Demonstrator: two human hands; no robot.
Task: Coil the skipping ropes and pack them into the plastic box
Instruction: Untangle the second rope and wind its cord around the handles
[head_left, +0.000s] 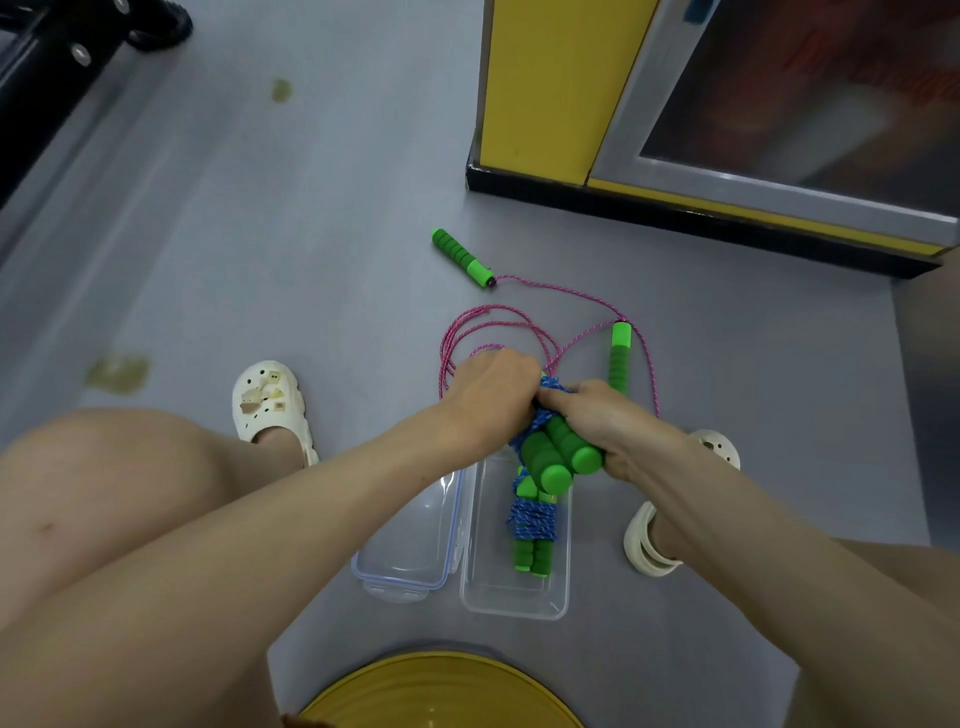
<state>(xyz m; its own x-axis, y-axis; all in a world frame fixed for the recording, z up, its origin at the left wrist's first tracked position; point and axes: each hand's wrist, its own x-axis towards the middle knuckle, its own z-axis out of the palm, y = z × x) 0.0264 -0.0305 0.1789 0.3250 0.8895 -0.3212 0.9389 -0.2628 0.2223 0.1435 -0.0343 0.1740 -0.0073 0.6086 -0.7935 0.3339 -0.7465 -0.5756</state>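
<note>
One coiled rope (535, 525) in plastic box (514, 609); right hand (597, 415) grips second rope (557, 460).

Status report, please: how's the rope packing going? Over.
Gripping blue rope bundle with left hand and right hand, above plastic box. One coiled rope already inside. Beyond, pink rope loose on floor. Alongside, lid off.

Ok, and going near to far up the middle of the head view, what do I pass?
Yellow round object → clear plastic box → coiled blue rope inside it → second blue rope, gripped by left hand and right hand → loose pink rope on the floor → its far green handle → yellow cabinet.
</note>
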